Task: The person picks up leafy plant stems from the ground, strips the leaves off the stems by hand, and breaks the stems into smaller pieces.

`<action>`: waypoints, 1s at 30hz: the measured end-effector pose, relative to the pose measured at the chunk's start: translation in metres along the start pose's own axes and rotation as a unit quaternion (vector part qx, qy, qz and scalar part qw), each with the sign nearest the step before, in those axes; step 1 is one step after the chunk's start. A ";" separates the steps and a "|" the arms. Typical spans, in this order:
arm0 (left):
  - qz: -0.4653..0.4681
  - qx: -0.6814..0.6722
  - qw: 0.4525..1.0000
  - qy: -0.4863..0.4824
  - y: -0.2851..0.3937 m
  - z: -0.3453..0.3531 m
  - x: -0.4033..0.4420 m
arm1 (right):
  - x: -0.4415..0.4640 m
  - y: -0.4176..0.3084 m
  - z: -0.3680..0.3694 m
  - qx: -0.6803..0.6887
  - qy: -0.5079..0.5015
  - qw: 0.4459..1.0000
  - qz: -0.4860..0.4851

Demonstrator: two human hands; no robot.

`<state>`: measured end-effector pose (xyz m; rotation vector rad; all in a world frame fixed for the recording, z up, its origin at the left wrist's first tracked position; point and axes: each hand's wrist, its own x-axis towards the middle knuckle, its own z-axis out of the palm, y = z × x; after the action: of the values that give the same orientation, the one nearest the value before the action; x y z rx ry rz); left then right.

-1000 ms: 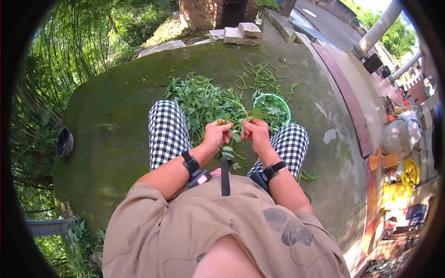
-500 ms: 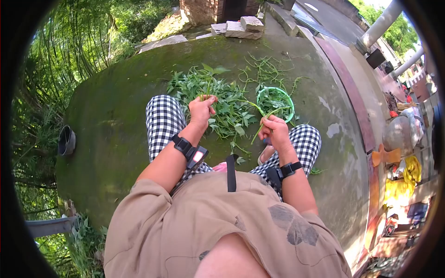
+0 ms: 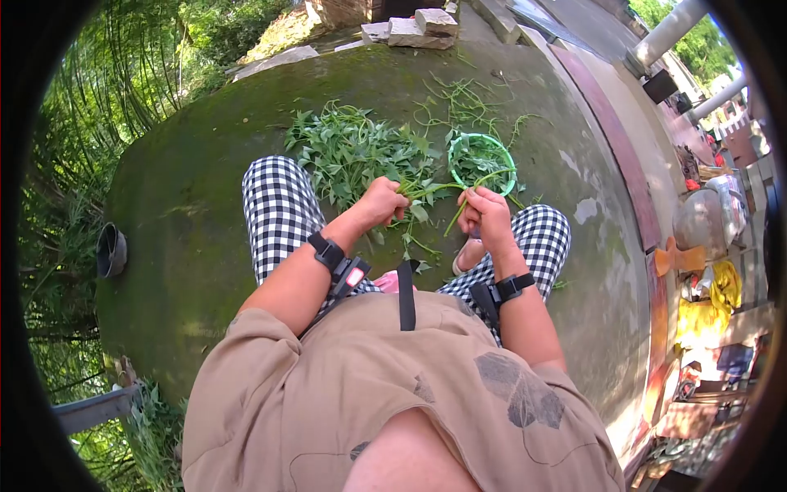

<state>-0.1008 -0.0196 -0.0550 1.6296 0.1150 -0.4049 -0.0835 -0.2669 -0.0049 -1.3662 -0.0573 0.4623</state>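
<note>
My left hand [image 3: 382,202] is closed on the near end of a leafy green vine, its fingers at the front edge of a heap of leafy vines [image 3: 348,152]. Pinched in my right hand [image 3: 489,216] are green stems [image 3: 456,217], one slanting down to the left and another reaching up over the basket. A thin stem appears to span the gap between both hands. Just beyond my right hand stands a round basket with a light green rim [image 3: 452,160], holding plucked leaves [image 3: 479,156].
Stripped, tangled stems [image 3: 467,102] lie on the mossy concrete behind the basket. Stone blocks [image 3: 420,31] sit at the far edge. A dark bucket [image 3: 112,250] lies at the left. My checkered knees [image 3: 283,197] flank the work area.
My left hand has come down and to the right, away from the middle of the heap and nearer my right hand. My right hand stays close to the basket, still pinching stems.
</note>
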 end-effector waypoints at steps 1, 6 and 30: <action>-0.004 0.020 1.000 0.002 0.003 0.002 -0.003 | -0.002 -0.001 0.003 -0.003 0.012 1.000 0.001; 0.131 0.226 0.958 0.122 -0.032 0.010 0.016 | 0.003 0.009 0.007 -0.040 0.058 0.997 -0.041; -0.061 -0.162 0.984 -0.043 0.013 -0.026 -0.032 | 0.108 -0.126 0.017 -0.635 0.129 0.710 -0.277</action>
<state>-0.1217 0.0095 -0.0312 1.2866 0.2061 -0.5208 0.0456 -0.2297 0.0944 -2.6320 -0.6402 -0.4334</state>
